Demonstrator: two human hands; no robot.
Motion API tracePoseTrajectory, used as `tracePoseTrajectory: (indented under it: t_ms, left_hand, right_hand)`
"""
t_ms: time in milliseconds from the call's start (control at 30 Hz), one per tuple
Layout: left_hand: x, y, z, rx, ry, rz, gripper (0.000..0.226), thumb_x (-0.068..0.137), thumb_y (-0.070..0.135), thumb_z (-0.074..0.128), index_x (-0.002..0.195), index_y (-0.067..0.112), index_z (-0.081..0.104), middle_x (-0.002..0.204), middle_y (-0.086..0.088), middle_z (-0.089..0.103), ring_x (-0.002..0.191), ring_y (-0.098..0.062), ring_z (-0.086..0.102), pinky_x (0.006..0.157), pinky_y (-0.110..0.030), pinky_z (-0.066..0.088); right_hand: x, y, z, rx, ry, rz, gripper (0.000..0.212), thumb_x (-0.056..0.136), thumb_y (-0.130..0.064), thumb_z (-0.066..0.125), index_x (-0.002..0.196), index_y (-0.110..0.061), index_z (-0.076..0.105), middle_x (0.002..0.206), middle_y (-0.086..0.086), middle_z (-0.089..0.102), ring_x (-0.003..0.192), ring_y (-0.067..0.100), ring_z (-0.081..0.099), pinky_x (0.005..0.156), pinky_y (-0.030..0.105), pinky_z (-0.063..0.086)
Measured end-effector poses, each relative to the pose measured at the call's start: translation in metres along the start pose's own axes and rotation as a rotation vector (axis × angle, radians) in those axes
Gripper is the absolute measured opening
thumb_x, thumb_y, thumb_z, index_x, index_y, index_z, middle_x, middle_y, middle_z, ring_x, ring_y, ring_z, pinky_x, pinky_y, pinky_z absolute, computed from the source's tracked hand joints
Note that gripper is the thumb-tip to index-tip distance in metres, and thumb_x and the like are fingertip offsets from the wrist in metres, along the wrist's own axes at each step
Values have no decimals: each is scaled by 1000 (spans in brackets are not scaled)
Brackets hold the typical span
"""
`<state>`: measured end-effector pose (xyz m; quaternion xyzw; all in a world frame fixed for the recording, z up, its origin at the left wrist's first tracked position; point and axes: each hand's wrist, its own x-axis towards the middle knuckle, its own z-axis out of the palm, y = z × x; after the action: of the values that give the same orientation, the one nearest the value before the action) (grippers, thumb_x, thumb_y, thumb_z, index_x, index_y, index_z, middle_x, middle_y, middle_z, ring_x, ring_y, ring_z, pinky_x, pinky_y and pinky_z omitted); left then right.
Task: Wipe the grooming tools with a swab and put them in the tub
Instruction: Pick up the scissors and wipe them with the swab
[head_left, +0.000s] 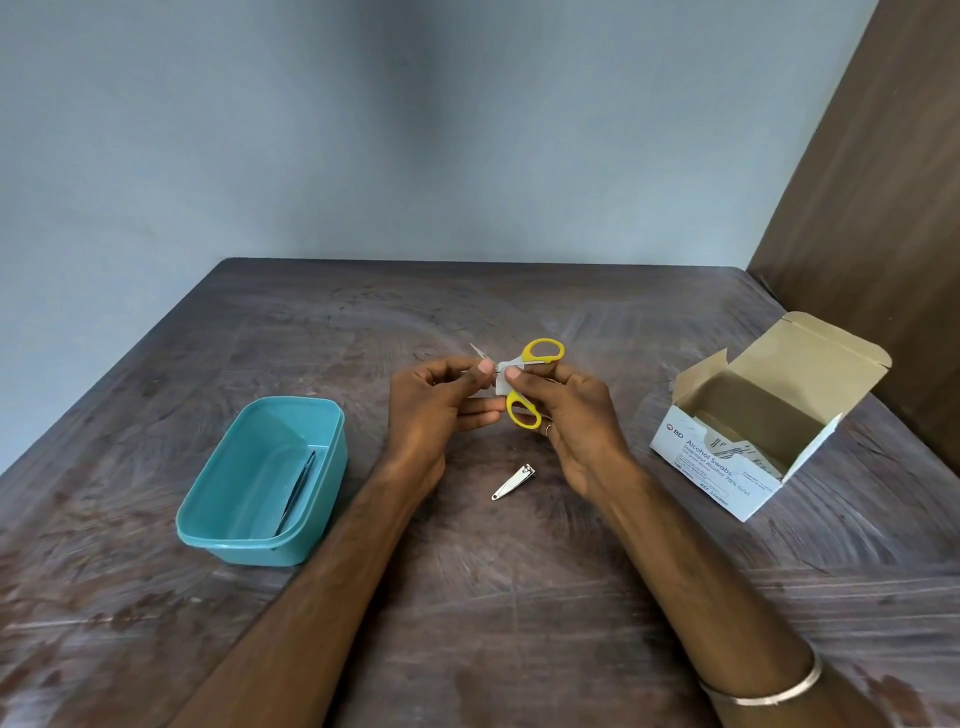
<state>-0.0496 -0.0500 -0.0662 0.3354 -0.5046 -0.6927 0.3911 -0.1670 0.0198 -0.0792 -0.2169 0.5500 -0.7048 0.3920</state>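
Note:
Small scissors with yellow handles (540, 352) are held above the table's middle, blades spread apart. My right hand (571, 410) grips them near the pivot and the lower handle. My left hand (441, 405) pinches a white swab (500, 384) against the blades; one blade tip sticks out above my left fingers. A silver nail clipper (514, 481) lies on the table just below my hands. The teal tub (218, 525) stands to the left, with metal tweezers (297, 491) lying inside it.
An open white box of alcohol swabs (727, 467) stands to the right, its flap up. A brown wooden panel (883, 182) rises at the far right. The dark wooden table (467, 623) meets a grey wall behind.

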Motion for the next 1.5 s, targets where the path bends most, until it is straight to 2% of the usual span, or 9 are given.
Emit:
tracePoseTrajectory:
  t_ms: [133,333,600,733,933,1033,1200,1367,1500]
  left_hand:
    - [-1,-2,3,3,2,2,10,88,12,71,89,2,70,74,-10,74,63,-23,74,66,-35,61]
    - [0,-1,1,24,14,2,21,88,13,71,97,-6,69,80,-16,74,63,-22,73,63,-31,62]
    - [3,2,-3,7,57,6,11,88,11,70,87,0,69,71,-6,71,54,-20,70,56,-30,61]
    - [6,4,-7,0,100,13,10,89,10,69,85,1,69,70,-6,70,53,-21,70,53,-32,61]
    - [6,3,-7,5,93,14,9,89,10,69,84,3,69,71,-5,70,51,-19,68,52,-31,61]
    - [6,2,-5,30,87,21,10,89,11,69,90,0,69,74,-7,69,51,-19,68,52,-31,60]
    - [3,0,-2,67,65,31,14,90,10,68,95,-3,68,78,-10,68,52,-18,68,53,-29,60]
    - [1,1,-2,79,52,49,12,90,9,68,92,-2,68,79,-12,68,52,-17,68,52,-29,60]
    - [1,2,-2,63,61,39,9,91,8,67,88,-1,68,78,-12,66,50,-16,67,49,-27,58]
  right_hand:
    - [1,0,-1,95,-26,28,12,83,-2,74,95,-2,71,77,7,71,63,15,62,63,27,51]
    - [2,-2,-2,78,-33,25,20,80,1,75,92,-14,68,87,7,75,65,16,65,61,28,52]
    - [0,-7,-5,-3,11,-8,32,75,2,77,102,-11,65,90,12,77,69,25,71,68,37,55]
    - [-1,-10,-6,-86,32,-39,37,74,-1,79,106,-12,64,85,7,76,67,21,69,60,33,53]
    - [0,-10,-6,-101,27,-22,10,88,-17,69,97,-15,67,85,11,76,74,25,72,64,34,54]
    - [2,-8,-7,-94,39,-30,6,92,-16,65,97,-13,66,94,18,77,77,29,72,66,37,56]
    - [0,-6,-6,-115,7,-66,36,78,2,75,111,-7,64,89,12,75,74,27,72,65,38,59]
    - [-2,-6,-6,-117,-34,-98,41,80,6,74,115,-7,59,75,9,73,68,24,72,60,34,58]
    - [-3,-8,-5,-151,-35,-92,45,79,3,77,117,-10,56,82,12,75,68,22,72,63,34,58]
